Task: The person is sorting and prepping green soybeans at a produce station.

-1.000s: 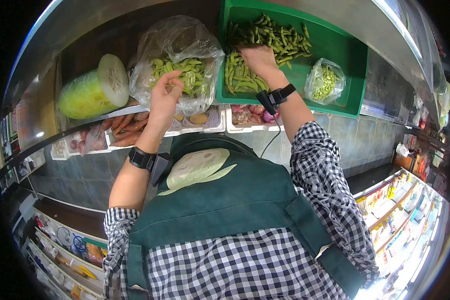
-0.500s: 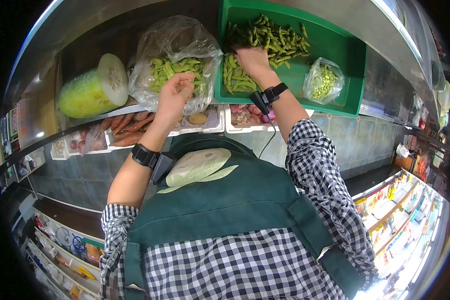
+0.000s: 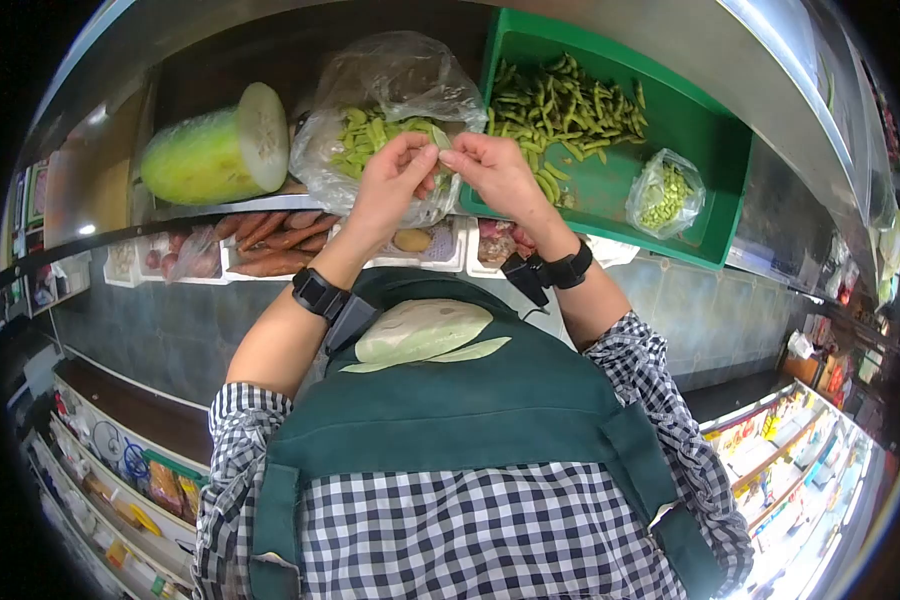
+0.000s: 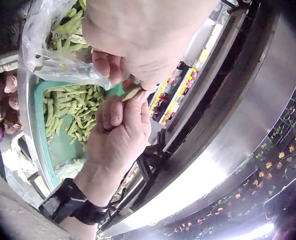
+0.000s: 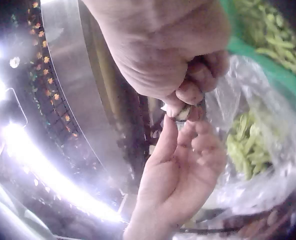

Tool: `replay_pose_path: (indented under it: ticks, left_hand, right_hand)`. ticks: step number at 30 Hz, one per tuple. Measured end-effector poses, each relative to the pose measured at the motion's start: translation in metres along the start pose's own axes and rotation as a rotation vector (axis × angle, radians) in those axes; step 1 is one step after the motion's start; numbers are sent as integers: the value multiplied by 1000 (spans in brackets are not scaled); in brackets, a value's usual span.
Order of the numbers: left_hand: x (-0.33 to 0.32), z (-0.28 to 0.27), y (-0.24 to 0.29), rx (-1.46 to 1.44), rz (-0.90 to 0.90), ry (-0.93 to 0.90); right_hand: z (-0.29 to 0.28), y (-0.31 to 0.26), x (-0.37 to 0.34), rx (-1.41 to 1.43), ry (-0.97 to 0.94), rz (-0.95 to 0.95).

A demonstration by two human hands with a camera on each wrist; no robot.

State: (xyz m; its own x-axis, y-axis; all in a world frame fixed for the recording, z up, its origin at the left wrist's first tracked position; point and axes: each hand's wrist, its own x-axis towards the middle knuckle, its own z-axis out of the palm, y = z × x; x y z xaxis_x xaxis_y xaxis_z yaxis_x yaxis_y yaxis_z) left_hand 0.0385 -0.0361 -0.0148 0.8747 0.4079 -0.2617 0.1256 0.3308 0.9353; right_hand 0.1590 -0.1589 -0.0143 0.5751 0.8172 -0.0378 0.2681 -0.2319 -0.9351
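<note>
My left hand [image 3: 390, 190] and right hand [image 3: 505, 182] meet over the near side of a clear plastic bag [image 3: 395, 70]. Between their fingertips they pinch one green soybean pod [image 4: 131, 93]; in the right wrist view most of it is hidden by fingers. Green pods [image 3: 365, 140] lie inside the open bag below. To the right stands a green crate [image 3: 592, 188] with a heap of soybean pods [image 3: 570, 110] on its left side. A small clear bag of shelled beans [image 3: 662, 200] sits at the crate's right end.
A cut winter melon [image 3: 195, 160] lies left of the plastic bag. Below the counter edge are white boxes with sweet potatoes [image 3: 270, 262], potatoes [image 3: 412, 240] and red onions [image 3: 495, 245]. A metal edge [image 3: 770, 60] curves over the back right.
My right hand has left the pods in the crate and moved left to meet my left hand above the bag. Both hands now pinch a pod. The head view has shifted slightly.
</note>
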Motion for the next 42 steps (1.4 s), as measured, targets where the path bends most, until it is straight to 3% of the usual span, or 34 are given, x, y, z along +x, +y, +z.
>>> replay_pose_path:
  ticks: [2, 5, 6, 8, 9, 12, 15, 17, 20, 30, 35, 40, 42]
  left_hand:
    - [1, -8, 3, -8, 11, 22]
    - [2, -29, 2, 67, 88, 112]
    - [2, -34, 3, -45, 87, 163]
    - [-1, -41, 3, -191, 83, 232]
    - [-2, -43, 3, -193, 89, 237]
    - [-9, -43, 5, -277, 25, 244]
    - [-12, -36, 10, -358, -21, 213]
    - [-15, -41, 9, -198, 16, 4]
    - [-18, -42, 9, -179, -50, -77]
    - [-21, -28, 17, -80, -14, -108]
    - [-20, -15, 20, -145, -107, 91]
    - [-13, -17, 10, -262, -102, 124]
    - [-13, -16, 9, -313, -88, 127]
  right_hand:
    - [15, 1, 6, 292, -76, 165]
    - [30, 9, 19, 165, -41, 174]
    - [31, 6, 19, 166, -48, 173]
    - [32, -1, 21, -433, 80, -46]
    - [32, -6, 22, -435, 77, -53]
    - [41, -25, 13, -637, 19, -402]
    - [48, -23, 12, -605, 121, -513]
    - [44, -24, 9, -615, 121, -522]
    - [40, -26, 4, -626, 121, -545]
    - [26, -29, 0, -678, 86, -697]
    - [32, -24, -2, -727, 77, -669]
    - [50, -17, -4, -603, 169, -583]
    - [60, -9, -4, 41, 123, -196]
